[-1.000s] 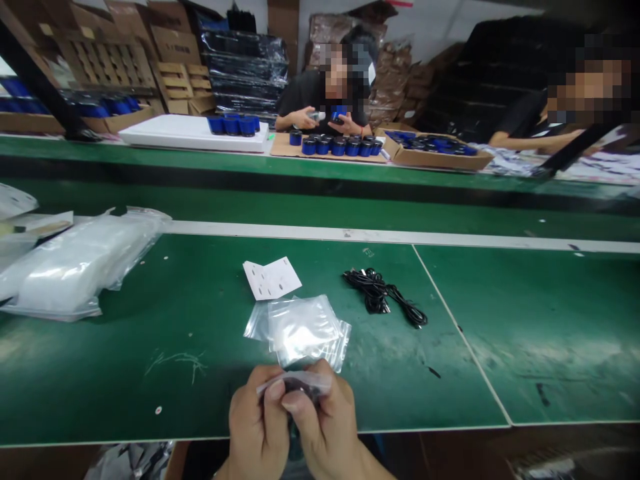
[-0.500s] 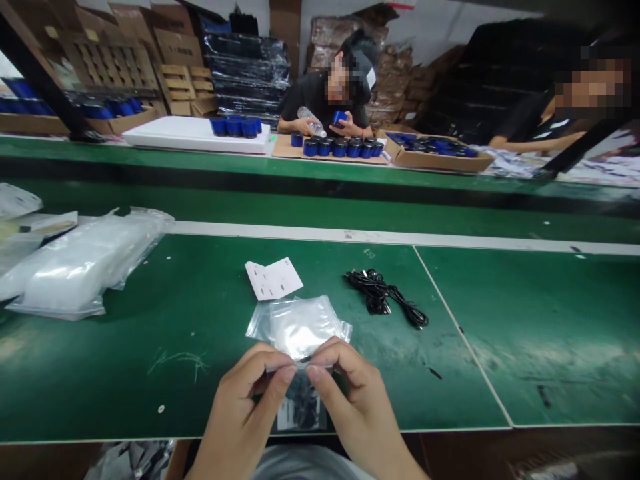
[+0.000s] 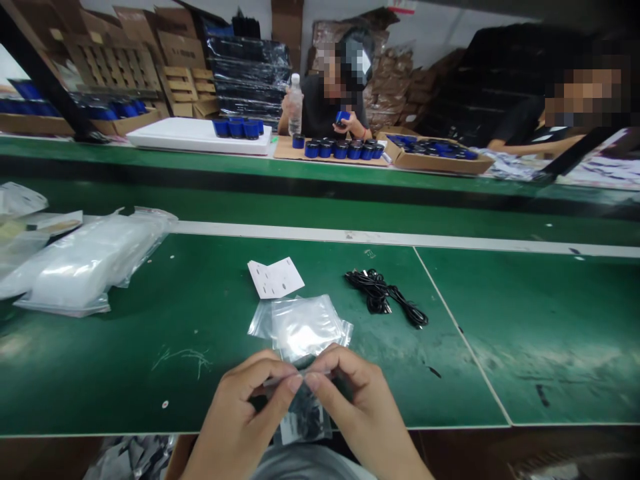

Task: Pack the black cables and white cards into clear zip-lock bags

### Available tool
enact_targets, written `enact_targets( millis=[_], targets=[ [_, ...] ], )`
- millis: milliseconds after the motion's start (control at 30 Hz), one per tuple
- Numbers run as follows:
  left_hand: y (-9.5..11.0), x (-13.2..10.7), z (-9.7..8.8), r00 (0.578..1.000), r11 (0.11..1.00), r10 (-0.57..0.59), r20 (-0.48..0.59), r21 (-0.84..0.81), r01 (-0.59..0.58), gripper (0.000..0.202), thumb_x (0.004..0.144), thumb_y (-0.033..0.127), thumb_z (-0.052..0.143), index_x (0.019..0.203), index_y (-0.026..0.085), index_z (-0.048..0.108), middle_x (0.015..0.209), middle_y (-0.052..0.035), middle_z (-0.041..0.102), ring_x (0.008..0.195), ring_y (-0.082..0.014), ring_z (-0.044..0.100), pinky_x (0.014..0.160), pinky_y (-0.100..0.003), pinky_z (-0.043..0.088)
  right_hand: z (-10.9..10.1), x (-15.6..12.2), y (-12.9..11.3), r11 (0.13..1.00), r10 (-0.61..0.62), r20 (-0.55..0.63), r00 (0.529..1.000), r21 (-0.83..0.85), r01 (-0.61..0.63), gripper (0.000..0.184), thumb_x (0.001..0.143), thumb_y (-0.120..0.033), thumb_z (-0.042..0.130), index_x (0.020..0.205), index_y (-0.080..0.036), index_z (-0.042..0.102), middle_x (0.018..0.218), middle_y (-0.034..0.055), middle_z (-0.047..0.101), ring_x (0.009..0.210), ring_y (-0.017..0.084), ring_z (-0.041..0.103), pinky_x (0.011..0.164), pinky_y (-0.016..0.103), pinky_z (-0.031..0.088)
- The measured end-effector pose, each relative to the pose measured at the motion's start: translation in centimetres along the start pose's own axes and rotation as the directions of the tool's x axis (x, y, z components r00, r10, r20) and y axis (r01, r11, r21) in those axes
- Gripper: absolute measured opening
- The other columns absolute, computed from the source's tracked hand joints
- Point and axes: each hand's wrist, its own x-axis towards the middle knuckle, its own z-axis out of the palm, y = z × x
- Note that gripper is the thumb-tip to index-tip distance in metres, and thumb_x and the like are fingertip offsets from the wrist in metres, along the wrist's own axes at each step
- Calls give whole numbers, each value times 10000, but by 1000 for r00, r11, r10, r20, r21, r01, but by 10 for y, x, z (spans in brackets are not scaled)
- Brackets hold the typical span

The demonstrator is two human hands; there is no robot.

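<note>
Both my left hand (image 3: 255, 400) and my right hand (image 3: 347, 393) pinch the top edge of a clear plastic bag (image 3: 306, 420) at the table's front edge, thumbs and fingertips almost meeting. Inside the bag I make out a dark item and something pale; their kinds are unclear. Just beyond my fingers lies a small pile of clear zip bags (image 3: 307, 327). A folded white leaflet (image 3: 276, 277) rests behind that pile. To its right sit several bundled black cables (image 3: 375, 290).
A large pack of clear bags (image 3: 85, 260) lies on the left of the green table (image 3: 500, 320). Across the bench, a person (image 3: 320, 100) holds a bottle (image 3: 295, 107) and a blue item behind rows of blue containers (image 3: 340, 149). Another person (image 3: 540, 133) is at far right.
My hands, still pinching the bag's edge, have shifted slightly down and closer together. The person across has raised the bottle from a tilt to upright.
</note>
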Motion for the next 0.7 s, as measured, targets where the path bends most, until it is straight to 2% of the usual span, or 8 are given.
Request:
enact_targets(
  millis=[133,233,367,433,533,700],
  targets=[
    [1,0,-1,999,1000,-10,47,26,9,201,790,342,583,663,200,645,624,31,530,518,-88,457,477,-162,385,-3,0,-4,997,53,31,998,-51,-52,155,826,-252,540,694,-174,565,622,-23,522,596,120,483,577,230,387],
    [1,0,0,995,998,18,97,62,-24,211,806,325,560,661,200,646,611,30,535,533,-94,471,502,-168,394,-1,0,-7,994,32,31,999,-104,-29,153,818,-232,524,680,-173,551,631,-19,519,600,121,474,579,233,384],
    [-3,-1,-2,992,987,78,97,135,-91,242,822,321,536,632,198,621,597,30,538,539,-97,493,536,-173,412,3,-4,-6,990,6,27,1000,-140,-2,146,820,-219,526,686,-171,560,651,-9,536,609,124,490,584,235,393],
    [-7,-1,-8,989,979,82,126,176,-104,235,822,334,538,657,205,645,609,25,558,542,-99,516,515,-169,409,4,-6,-5,990,-11,32,999,-138,15,159,816,-219,541,666,-170,561,642,-6,541,610,127,503,586,238,396],
    [-14,-3,-20,984,969,23,178,237,-65,222,806,343,563,667,224,688,612,23,588,540,-102,548,502,-164,416,4,-8,-4,993,-34,41,999,-113,39,188,814,-218,552,633,-169,546,627,-4,550,607,128,519,582,237,398],
    [-26,-13,-37,993,948,-10,119,318,-29,254,799,358,554,615,240,683,585,29,605,537,-110,585,473,-155,414,13,-8,-4,994,-46,56,997,-93,51,203,804,-207,564,606,-166,542,616,1,571,581,122,529,558,231,402]
  ],
)
